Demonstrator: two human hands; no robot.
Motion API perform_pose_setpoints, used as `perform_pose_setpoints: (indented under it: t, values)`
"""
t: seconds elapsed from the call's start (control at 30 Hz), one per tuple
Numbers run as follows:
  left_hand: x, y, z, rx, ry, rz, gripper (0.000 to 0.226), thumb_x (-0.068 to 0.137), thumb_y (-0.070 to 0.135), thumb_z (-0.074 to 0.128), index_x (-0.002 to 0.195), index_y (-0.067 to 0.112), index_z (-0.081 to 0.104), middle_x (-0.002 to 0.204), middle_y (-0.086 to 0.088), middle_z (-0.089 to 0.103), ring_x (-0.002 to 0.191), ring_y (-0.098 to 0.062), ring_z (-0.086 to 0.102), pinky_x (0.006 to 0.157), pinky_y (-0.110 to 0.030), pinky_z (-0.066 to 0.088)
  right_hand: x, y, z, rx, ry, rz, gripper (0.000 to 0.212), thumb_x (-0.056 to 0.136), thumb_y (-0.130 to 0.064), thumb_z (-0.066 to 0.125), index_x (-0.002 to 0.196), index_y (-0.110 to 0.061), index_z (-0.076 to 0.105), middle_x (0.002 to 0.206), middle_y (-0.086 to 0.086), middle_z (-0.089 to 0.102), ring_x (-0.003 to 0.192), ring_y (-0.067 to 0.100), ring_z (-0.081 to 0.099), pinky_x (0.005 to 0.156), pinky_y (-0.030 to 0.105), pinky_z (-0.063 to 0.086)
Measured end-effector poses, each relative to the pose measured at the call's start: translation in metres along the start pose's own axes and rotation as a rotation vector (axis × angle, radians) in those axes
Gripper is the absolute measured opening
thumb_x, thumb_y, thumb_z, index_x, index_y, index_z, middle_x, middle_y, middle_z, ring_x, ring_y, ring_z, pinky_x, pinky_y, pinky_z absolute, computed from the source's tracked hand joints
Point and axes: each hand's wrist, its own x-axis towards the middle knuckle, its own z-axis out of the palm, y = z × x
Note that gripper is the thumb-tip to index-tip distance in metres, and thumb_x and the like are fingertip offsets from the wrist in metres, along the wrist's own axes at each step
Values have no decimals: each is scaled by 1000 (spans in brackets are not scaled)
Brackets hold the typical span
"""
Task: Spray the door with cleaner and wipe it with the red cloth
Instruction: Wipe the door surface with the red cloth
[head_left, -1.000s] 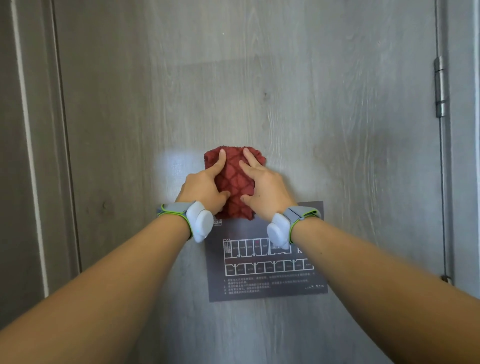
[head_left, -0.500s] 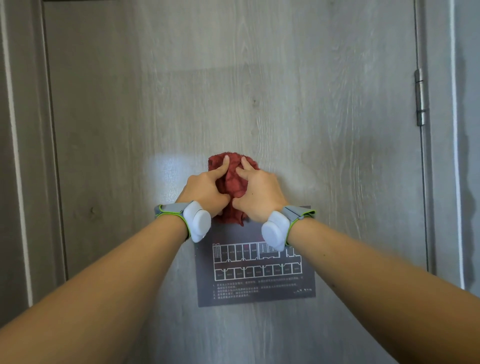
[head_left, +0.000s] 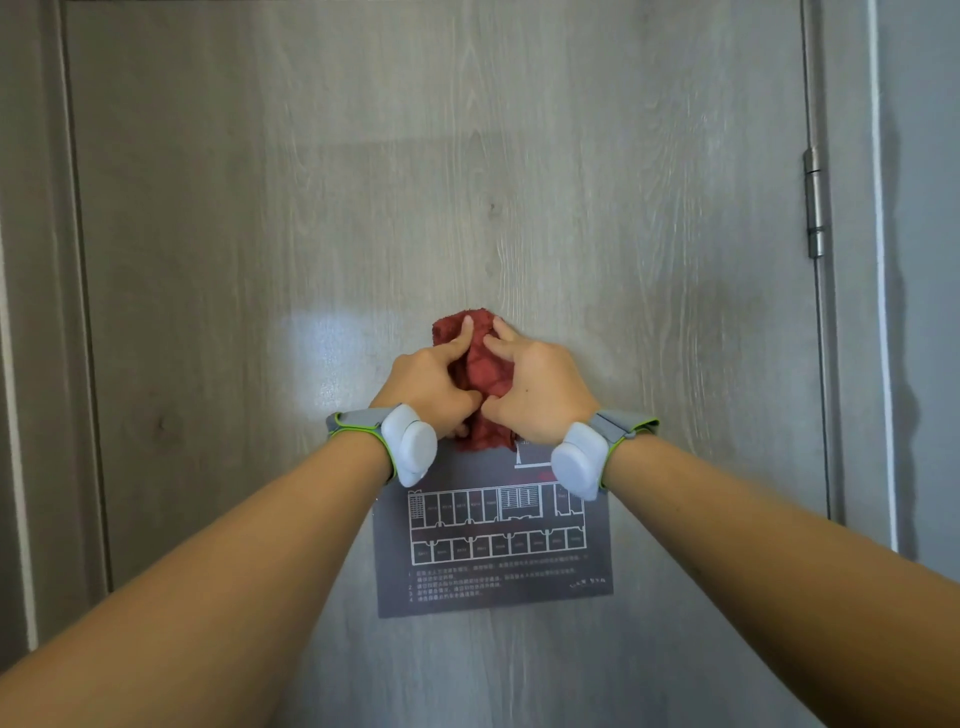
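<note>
The grey wood-grain door (head_left: 519, 182) fills the view. A red cloth (head_left: 480, 371) is bunched up against the door at its middle. My left hand (head_left: 428, 387) grips the cloth's left side, its index finger stretched up over the fabric. My right hand (head_left: 540, 387) grips the right side the same way, and the two thumbs nearly meet. Both wrists wear grey bands with white pods. No spray bottle is in view.
A dark floor-plan notice (head_left: 498, 545) is stuck to the door just below the cloth, its top edge covered by my wrists. A metal hinge (head_left: 814, 202) sits on the door's right edge. The door frame (head_left: 47, 312) runs down the left.
The cloth, spread flatter a second ago, is now gathered into a narrower bunch as my hands drew together. The view has shifted, showing more of the door's right frame.
</note>
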Motion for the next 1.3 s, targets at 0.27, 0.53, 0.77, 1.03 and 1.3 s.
perform_pose_setpoints:
  t: [0.27, 0.53, 0.77, 1.03, 1.3]
  values:
    - [6, 21, 28, -21, -3, 32, 94, 84, 13, 63, 160, 46, 17, 68, 3, 74, 51, -11, 73, 54, -12, 57, -9, 33, -14, -42, 4, -56, 75, 80, 0, 66, 150, -12, 41, 163, 0, 24, 141, 21, 43, 113, 25, 37]
    - [16, 37, 55, 14, 19, 73, 93, 88, 14, 62, 162, 43, 15, 69, 5, 73, 63, -9, 76, 61, -2, 51, -11, 73, -26, -63, 72, -52, 76, 82, 1, 67, 151, -18, 41, 162, -8, 25, 141, 15, 43, 111, 19, 34]
    - [28, 56, 80, 72, 39, 56, 95, 86, 19, 64, 160, 50, 12, 78, -5, 77, 79, -20, 76, 89, -37, 61, -17, 105, -40, -64, 119, -36, 78, 82, -1, 70, 151, -22, 40, 163, -7, 24, 141, 16, 41, 111, 19, 34]
    - [35, 78, 110, 70, 85, 89, 95, 86, 17, 64, 161, 46, 13, 75, -3, 75, 81, -19, 75, 88, -34, 59, -26, 124, -58, -79, 142, -53, 77, 82, -9, 69, 152, -23, 38, 164, -3, 24, 139, 21, 45, 110, 38, 45]
    - [48, 107, 146, 20, 76, 99, 93, 88, 19, 64, 161, 46, 14, 85, -6, 76, 81, -23, 75, 87, -35, 61, -39, 162, -83, -21, 155, -45, 80, 84, 0, 63, 154, -25, 34, 164, -8, 23, 143, 16, 40, 115, 34, 39]
